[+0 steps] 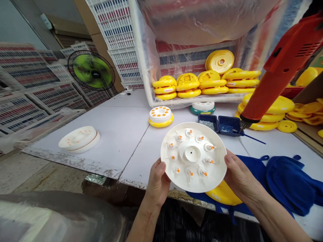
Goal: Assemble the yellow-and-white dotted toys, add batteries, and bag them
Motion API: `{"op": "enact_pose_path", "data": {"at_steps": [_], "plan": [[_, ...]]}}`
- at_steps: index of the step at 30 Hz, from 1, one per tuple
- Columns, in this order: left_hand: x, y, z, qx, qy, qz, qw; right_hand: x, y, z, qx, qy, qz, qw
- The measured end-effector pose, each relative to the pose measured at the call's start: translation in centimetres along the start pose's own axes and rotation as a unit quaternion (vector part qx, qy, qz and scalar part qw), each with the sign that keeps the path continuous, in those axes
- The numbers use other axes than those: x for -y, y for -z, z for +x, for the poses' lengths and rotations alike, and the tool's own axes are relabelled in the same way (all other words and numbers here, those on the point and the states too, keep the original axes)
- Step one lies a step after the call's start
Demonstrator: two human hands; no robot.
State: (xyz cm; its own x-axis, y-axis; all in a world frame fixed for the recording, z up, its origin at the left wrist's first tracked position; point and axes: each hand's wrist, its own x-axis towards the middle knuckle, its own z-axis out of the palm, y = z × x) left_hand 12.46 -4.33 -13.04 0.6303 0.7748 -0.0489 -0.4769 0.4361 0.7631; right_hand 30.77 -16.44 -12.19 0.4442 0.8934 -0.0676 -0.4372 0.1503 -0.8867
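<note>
Both of my hands grip the rim of a round white plastic disc (193,178), which is tilted toward me. It has a raised central hub and a ring of several small sockets with orange bits inside. My left hand (158,181) holds its near left edge, and my right hand (241,174) holds its right edge. Above and to the right, a red electric screwdriver (280,70) hangs apart from the disc. Its tip is just above a blue divided box (219,123) holding small metal screws.
A stack of white-and-yellow discs (160,117) and a white disc pile (79,139) lie on the white table (121,148). Yellow disc stacks (264,112) stand at the back right. Blue fabric pieces (290,185) lie at the front right. A standing fan (91,70) and stacked crates (118,40) stand behind.
</note>
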Motion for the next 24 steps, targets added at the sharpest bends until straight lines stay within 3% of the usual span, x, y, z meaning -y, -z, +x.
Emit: {"op": "enact_pose_path", "data": {"at_steps": [4,11,19,24], "plan": [[-0.7,0.0,0.2,0.004,0.027,0.026,0.999,-0.1,0.8,-0.3,-0.020,-0.013,-0.028,0.999],[-1.1,0.5,0.2,0.012,0.033,0.001,0.999,-1.6,2.2,-0.2,0.004,-0.038,-0.033,0.999],[-1.0,0.8,-0.4,-0.011,0.005,-0.021,1.000,-0.6,0.6,-0.7,0.077,-0.038,-0.032,0.996],[-1.2,1.0,-0.6,0.012,0.016,0.005,1.000,-0.9,-0.4,-0.8,0.081,-0.036,0.014,0.996]]}}
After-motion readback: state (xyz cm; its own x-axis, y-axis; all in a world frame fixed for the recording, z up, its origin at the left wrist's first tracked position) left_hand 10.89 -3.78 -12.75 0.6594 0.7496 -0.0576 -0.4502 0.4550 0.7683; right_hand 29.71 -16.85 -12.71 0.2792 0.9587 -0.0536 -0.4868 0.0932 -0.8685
